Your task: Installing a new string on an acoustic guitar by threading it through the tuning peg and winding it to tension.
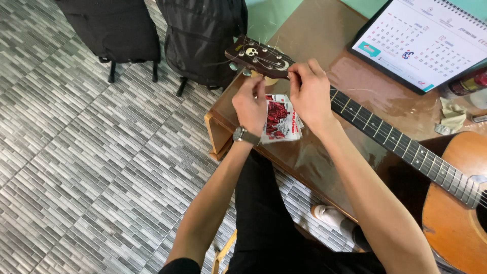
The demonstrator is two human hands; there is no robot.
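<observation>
An acoustic guitar (456, 203) lies across a brown table (314, 30), its dark headstock (256, 56) pointing to the upper left. My right hand (310, 91) pinches a thin string at the base of the headstock, near the nut. Just left of it, my left hand (249, 104), with a wristwatch on the wrist, has its fingers curled up toward a tuning peg under the headstock. Between my hands, on the table edge, lie red-and-white string packets (280, 122). Loose string ends stick out around the tuners.
A desk calendar (421, 40) lies at the table's far right, with crumpled paper (451, 119) and a red container (469, 82) beside it. Two dark chairs (200, 35) stand on the grey tiled floor (76, 167) beyond the headstock. My legs are under the table.
</observation>
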